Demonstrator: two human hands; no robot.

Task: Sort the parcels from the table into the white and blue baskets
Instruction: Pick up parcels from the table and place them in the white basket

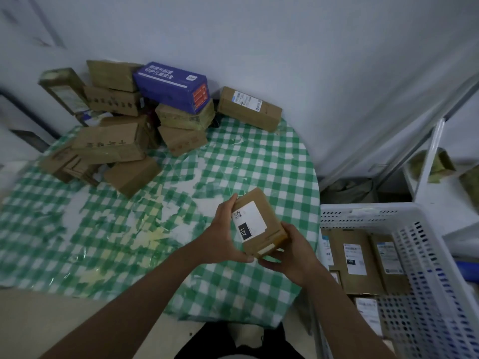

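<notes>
Both hands hold a small brown cardboard parcel (pixel 261 216) above the table's right side; its white label with a QR code and the black tag "231" faces me. My left hand (pixel 223 234) grips its left edge, thumb on top. My right hand (pixel 293 252) cups the lower right corner from beneath. A pile of several brown parcels (pixel 116 143) with one blue box (pixel 171 85) on top lies at the far left of the table. One more brown parcel (pixel 248 108) sits apart at the far edge. The white basket (pixel 425 244) to the right holds several labelled parcels.
The round table (pixel 129 229) wears a green-and-white checked cloth with worn patches. Its right edge curves next to the white basket. A white wall runs behind. A white shelf (pixel 438 161) with parcels stands at the far right. A strip of blue (pixel 466 270) shows beyond the basket.
</notes>
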